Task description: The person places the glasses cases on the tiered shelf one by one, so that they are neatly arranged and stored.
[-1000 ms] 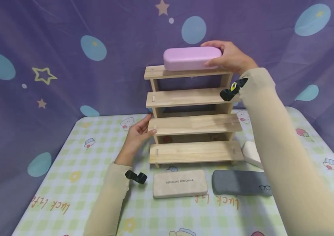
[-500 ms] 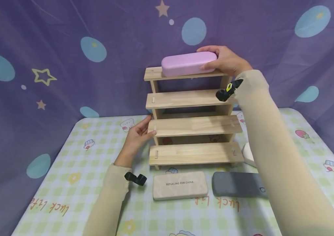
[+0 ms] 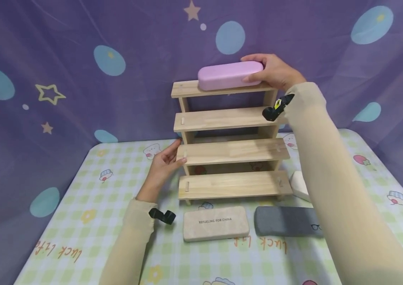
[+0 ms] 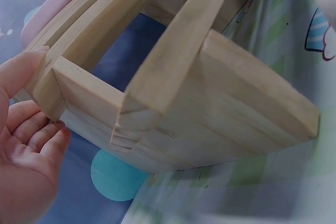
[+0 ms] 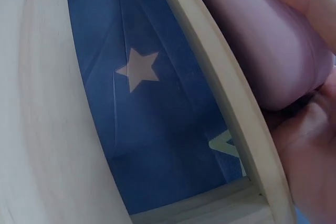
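Observation:
A pink oblong case (image 3: 223,76) lies along the top board of a four-tier wooden shelf (image 3: 233,152). My right hand (image 3: 276,73) grips its right end, thumb in front and fingers behind; the right wrist view shows the case (image 5: 262,30) against the top board, with part of the hand (image 5: 310,145) beside it. At the shelf's left side my left hand (image 3: 162,168) holds the edge of a middle tier, thumb on the board. In the left wrist view that hand (image 4: 31,135) has its thumb on top and its fingers curled at the side of the wood.
In front of the shelf lie a beige case (image 3: 215,229) with printed lettering and a grey case (image 3: 283,221), partly behind my right sleeve. A white object (image 3: 299,186) sits at the shelf's right. Behind stands a purple patterned curtain (image 3: 144,79); a checked cloth (image 3: 116,209) covers the table.
The pink case has come down and slightly left with my right hand since a second ago, onto the top board, and has tilted slightly. My left hand keeps its hold on the shelf.

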Demonstrator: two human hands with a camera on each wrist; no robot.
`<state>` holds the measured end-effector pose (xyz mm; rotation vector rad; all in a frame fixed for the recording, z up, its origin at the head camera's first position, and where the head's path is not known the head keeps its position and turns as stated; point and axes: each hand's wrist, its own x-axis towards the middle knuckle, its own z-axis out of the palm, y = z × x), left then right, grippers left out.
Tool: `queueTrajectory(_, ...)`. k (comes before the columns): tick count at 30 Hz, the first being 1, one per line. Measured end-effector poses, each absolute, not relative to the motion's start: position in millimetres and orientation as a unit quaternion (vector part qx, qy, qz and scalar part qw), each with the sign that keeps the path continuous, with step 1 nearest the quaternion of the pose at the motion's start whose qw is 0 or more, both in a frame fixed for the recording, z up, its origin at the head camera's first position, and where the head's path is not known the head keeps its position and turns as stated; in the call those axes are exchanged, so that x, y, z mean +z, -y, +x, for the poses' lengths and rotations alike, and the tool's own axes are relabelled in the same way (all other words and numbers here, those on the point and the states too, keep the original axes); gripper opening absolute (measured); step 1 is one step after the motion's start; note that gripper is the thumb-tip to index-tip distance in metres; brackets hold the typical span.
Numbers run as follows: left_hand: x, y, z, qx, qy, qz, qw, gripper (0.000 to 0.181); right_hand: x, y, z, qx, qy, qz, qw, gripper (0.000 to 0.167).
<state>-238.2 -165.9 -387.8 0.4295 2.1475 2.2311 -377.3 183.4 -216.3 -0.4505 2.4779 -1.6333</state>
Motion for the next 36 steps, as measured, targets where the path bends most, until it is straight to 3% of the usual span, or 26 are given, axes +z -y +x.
queueTrajectory(20,-386.0,161.1,-243.3,0.708,-0.692,0.142,0.010,0.066,-214.8,-191.7,-375.8,-0.579,-0.796,-0.163,0.069,0.081)
queueTrajectory(36,-385.8,166.0,-247.2,0.698,-0.701,0.144,0.007,0.066,-203.7,-226.3,-352.0,-0.620,-0.754,-0.217,0.026,0.070)
